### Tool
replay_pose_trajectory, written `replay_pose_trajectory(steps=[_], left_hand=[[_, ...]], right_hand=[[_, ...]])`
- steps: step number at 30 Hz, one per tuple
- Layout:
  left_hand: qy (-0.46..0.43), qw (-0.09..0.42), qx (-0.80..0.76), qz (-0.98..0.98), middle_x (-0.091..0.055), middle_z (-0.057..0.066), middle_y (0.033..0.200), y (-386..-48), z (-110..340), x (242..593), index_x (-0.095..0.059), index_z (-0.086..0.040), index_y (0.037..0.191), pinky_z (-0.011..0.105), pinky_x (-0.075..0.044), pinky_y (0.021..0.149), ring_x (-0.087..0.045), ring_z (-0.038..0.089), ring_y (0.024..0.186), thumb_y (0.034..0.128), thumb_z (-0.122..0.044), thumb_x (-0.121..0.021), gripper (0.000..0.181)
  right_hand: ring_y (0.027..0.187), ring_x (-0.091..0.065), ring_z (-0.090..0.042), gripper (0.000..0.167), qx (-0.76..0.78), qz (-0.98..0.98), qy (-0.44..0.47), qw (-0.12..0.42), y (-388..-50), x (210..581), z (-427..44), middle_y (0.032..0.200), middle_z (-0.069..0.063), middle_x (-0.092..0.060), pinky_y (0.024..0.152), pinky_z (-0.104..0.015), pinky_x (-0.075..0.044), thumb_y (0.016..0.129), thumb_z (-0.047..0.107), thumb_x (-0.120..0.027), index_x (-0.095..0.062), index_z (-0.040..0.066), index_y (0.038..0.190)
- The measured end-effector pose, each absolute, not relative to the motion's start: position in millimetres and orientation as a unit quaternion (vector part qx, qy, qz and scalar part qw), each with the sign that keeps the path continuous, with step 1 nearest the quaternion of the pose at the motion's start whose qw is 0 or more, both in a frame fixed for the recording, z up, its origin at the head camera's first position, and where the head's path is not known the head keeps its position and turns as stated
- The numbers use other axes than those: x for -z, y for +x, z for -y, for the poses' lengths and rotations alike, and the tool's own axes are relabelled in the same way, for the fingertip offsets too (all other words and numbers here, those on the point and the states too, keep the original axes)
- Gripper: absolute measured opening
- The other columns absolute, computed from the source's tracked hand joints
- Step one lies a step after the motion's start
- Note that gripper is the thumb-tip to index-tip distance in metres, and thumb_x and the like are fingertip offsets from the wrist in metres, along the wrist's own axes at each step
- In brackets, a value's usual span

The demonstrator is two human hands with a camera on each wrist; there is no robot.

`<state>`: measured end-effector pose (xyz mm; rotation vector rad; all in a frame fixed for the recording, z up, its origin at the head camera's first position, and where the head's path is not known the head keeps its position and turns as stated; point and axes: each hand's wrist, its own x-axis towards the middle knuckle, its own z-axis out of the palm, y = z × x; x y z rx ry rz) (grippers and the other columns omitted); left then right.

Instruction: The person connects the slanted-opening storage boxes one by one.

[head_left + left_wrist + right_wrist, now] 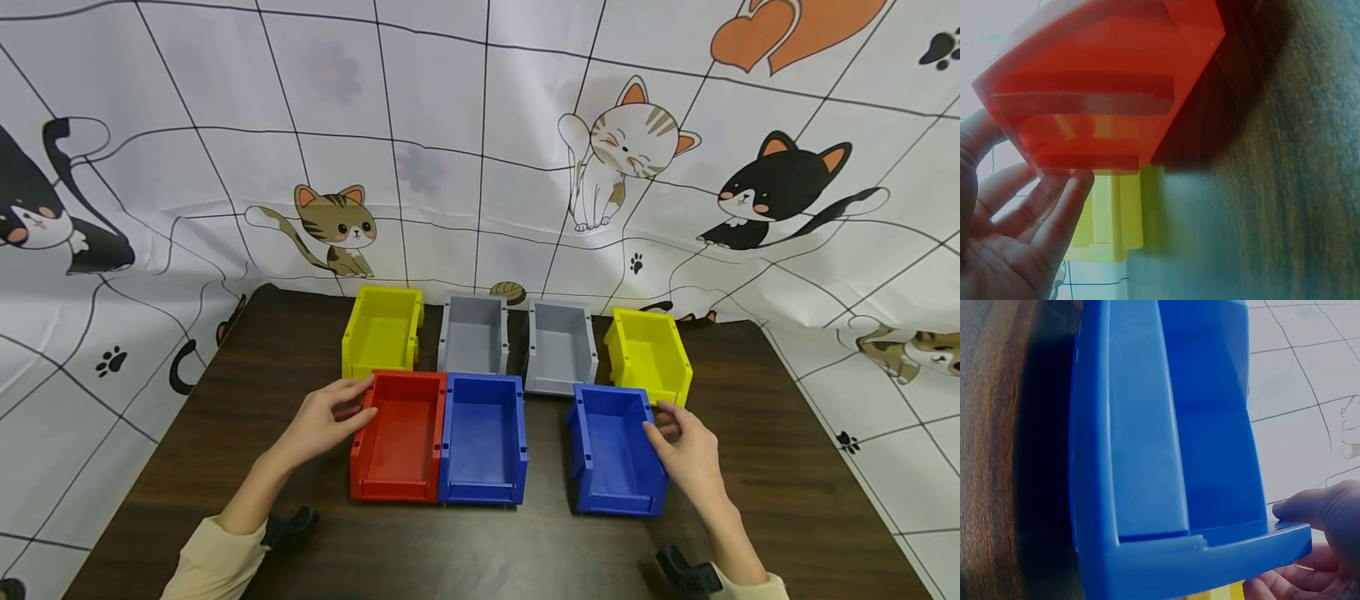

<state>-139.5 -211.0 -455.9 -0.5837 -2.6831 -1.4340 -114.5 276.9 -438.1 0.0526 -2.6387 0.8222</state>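
Observation:
At the left of the front row, a red storage bin (pixel 397 433) stands against a blue storage bin (pixel 483 437). My left hand (pixel 318 427) pinches the red bin's left wall near its back corner. In the left wrist view the fingers (pixel 1060 212) touch the wall's outer side, and the thumb goes over the rim. A second blue bin (pixel 617 450) stands apart to the right, slightly turned. My right hand (pixel 690 458) grips its right wall. The right wrist view has the thumb (pixel 1304 509) at the rim and the other fingers outside, partly hidden by the wall.
Behind them stand a yellow bin (pixel 382 329), two grey bins (pixel 474 333) and another yellow bin (pixel 651 354). The dark wooden table (pixel 480 554) ends at a cat-printed curtain (pixel 450 192). A gap separates the two blue bins.

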Motion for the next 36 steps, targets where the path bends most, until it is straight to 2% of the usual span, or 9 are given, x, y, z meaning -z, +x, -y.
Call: replay_pose_trajectory(steps=[7, 14, 23, 28, 36], left_hand=[[-0.189, 0.024, 0.462, 0.866, -0.053, 0.025, 0.126, -139.5, 211.7, 456.0, -0.049, 0.006, 0.132, 0.040, -0.053, 0.081, -0.055, 0.037, 0.111, 0.0835, -0.007, -0.070, 0.054], [-0.181, 0.020, 0.471, 0.863, -0.053, 0.023, 0.127, -140.5, 211.8, 460.1, -0.050, 0.005, 0.132, 0.039, -0.052, 0.081, -0.054, 0.036, 0.112, 0.0829, -0.006, -0.071, 0.054], [-0.178, 0.030, 0.505, 0.844, -0.054, 0.024, 0.126, -137.9, 211.2, 457.6, -0.052, 0.006, 0.129, 0.040, -0.052, 0.083, -0.053, 0.035, 0.113, 0.0822, 0.000, -0.069, 0.051], [-0.179, 0.038, 0.512, 0.839, -0.055, 0.028, 0.122, -129.2, 204.5, 439.6, -0.053, 0.012, 0.125, 0.045, -0.051, 0.081, -0.056, 0.039, 0.105, 0.0811, 0.005, -0.068, 0.047], [-0.169, 0.028, 0.509, 0.843, -0.054, 0.029, 0.123, -130.8, 205.7, 441.3, -0.052, 0.011, 0.126, 0.044, -0.051, 0.082, -0.058, 0.039, 0.100, 0.0820, 0.004, -0.068, 0.047]], right_hand=[[0.058, -0.058, -0.017, 0.029, -0.315, 0.939, -0.020, 0.138, -113.8, 437.0, -276.1, 0.073, -0.014, -0.066, 0.047, -0.020, -0.045, 0.084, 0.009, -0.068, -0.064, -0.009, 0.106], [0.057, -0.057, -0.014, 0.034, -0.329, 0.939, -0.036, 0.097, -113.9, 437.6, -277.6, 0.071, -0.012, -0.066, 0.049, -0.020, -0.045, 0.084, 0.013, -0.069, -0.064, -0.009, 0.109], [0.053, -0.050, -0.010, 0.030, -0.339, 0.934, -0.037, 0.106, -114.9, 439.1, -277.8, 0.067, -0.009, -0.065, 0.048, -0.021, -0.040, 0.083, 0.010, -0.068, -0.066, -0.009, 0.106], [0.053, -0.052, -0.010, 0.028, -0.342, 0.933, -0.050, 0.099, -116.0, 437.8, -278.2, 0.068, -0.010, -0.066, 0.047, -0.020, -0.041, 0.083, 0.008, -0.068, -0.066, -0.010, 0.105], [0.053, -0.055, -0.011, 0.027, -0.347, 0.930, -0.043, 0.114, -116.8, 426.8, -275.2, 0.069, -0.013, -0.067, 0.048, -0.018, -0.044, 0.082, 0.006, -0.069, -0.066, -0.011, 0.102]])
